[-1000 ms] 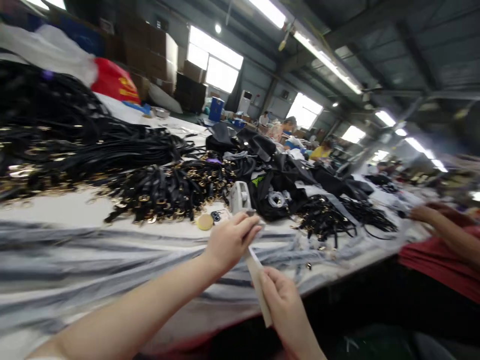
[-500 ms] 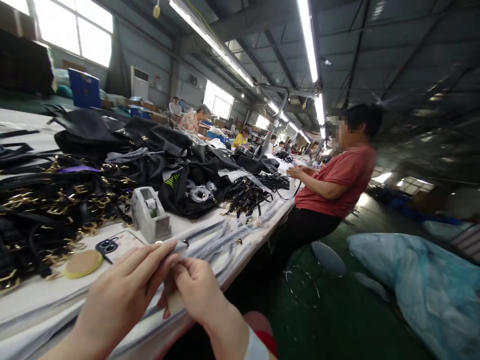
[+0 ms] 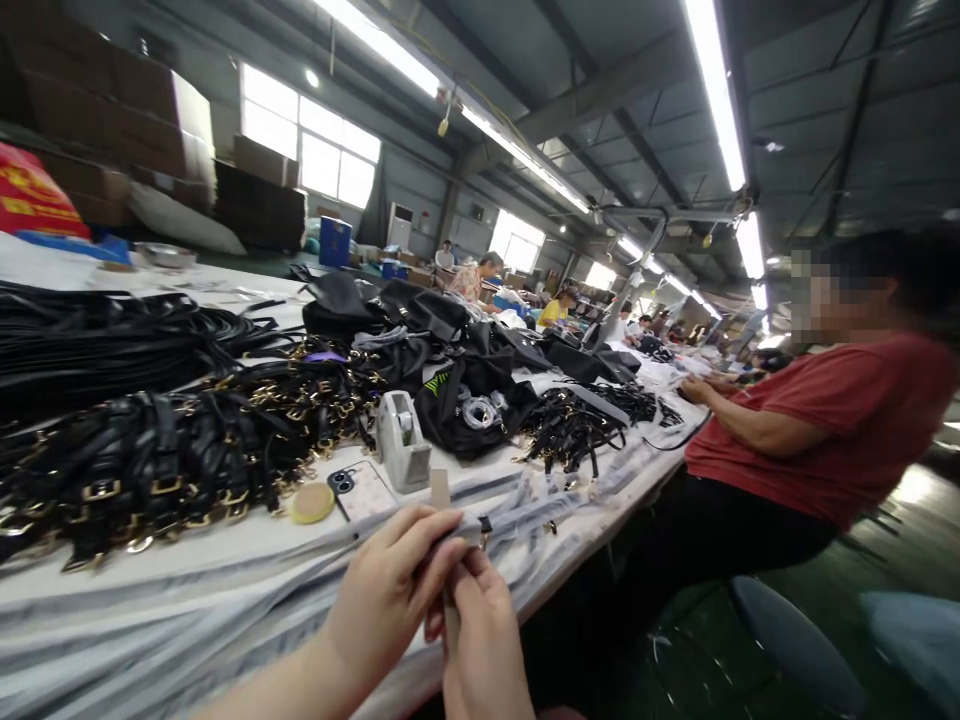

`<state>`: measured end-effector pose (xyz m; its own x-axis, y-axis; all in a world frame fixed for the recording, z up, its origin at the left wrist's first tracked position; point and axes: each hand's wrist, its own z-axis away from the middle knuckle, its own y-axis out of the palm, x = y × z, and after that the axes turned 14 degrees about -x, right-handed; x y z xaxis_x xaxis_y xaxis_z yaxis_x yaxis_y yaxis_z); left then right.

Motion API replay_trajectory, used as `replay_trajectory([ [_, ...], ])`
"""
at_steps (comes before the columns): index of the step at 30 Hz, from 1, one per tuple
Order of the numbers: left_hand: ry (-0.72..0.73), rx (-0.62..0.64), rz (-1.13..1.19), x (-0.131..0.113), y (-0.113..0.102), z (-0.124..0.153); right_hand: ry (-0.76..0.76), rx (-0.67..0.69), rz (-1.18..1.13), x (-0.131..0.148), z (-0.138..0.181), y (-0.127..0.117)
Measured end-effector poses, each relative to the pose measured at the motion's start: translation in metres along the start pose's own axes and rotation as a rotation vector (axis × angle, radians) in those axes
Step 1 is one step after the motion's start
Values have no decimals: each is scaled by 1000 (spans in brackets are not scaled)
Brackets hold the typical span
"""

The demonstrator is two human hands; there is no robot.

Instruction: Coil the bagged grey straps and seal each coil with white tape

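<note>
Left hand and right hand: together at lower center of frame, fingers bent, fingertips close. Left forearm angled in from bottom edge. Both hands grip pale strip. Strip: flat, narrow, beige; square upper end projects above left hand, middle covered by fingers. Tape dispenser on desk, just beyond strip end.

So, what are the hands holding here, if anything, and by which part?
A pale strip: the left hand and right hand hold it together below its upper end, which pokes up beyond them. Exactly where each one presses is hidden.
</note>
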<state>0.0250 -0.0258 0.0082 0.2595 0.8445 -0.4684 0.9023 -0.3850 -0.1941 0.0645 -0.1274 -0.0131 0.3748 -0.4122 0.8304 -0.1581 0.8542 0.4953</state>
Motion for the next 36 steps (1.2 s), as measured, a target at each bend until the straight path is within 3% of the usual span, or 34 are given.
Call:
replay_trajectory([
  [4,-205,2,-59,-1,3,1,-88,84,6,-10,-9,-3],
  [9,-299,150,130,2,3,0,-169,64,175,6,-4,-6],
  [12,-328,104,153,5,4,-1,-126,141,324,17,4,-16],
  [14,-350,66,152,7,3,-2,-186,171,329,19,8,-28],
  [18,-477,92,238,7,3,-9,-512,277,444,22,9,-54],
  [21,-551,175,336,2,2,-12,-963,399,776,33,3,-61],
  [23,-523,239,363,-3,1,-11,-1266,352,897,44,-1,-58],
  [25,-446,311,369,-6,0,-9,-1414,195,915,53,-4,-52],
  [27,-379,381,372,-8,-1,-6,-1294,118,939,59,-6,-46],
  [30,-357,442,353,-7,-2,-4,-910,108,978,59,-11,-45],
  [33,-386,425,321,-7,0,-3,-738,50,927,56,-18,-51],
  [36,-384,389,323,-7,1,-1,-526,76,814,54,-25,-53],
])
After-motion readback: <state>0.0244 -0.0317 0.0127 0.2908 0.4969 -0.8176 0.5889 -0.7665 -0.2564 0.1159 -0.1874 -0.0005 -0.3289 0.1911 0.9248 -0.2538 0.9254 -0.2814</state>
